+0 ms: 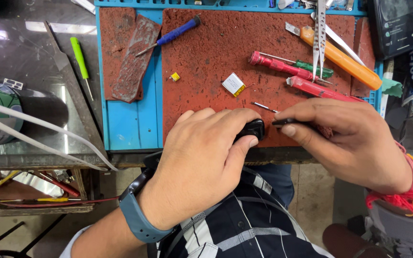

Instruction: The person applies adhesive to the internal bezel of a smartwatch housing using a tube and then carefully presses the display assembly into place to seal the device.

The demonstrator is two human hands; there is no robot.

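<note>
My left hand [201, 162] is closed over a small black device [253, 128] at the front edge of the worn red mat [216, 52]; only its right end shows past my thumb. My right hand [354, 143] pinches a thin black tool [283, 122] whose tip sits just right of the device. A thin metal pin [264, 106] lies just above my hands. A small silver and yellow flat battery [233, 84] rests on the mat further back.
Red [283, 66], green [314, 68] and blue [173, 34] screwdrivers, an orange-handled knife [340, 57] and metal tweezers [320, 33] lie on the mat. A tiny yellow piece [175, 76] sits left of the battery. A phone [397, 26] is at the back right, white cables [34, 129] at the left.
</note>
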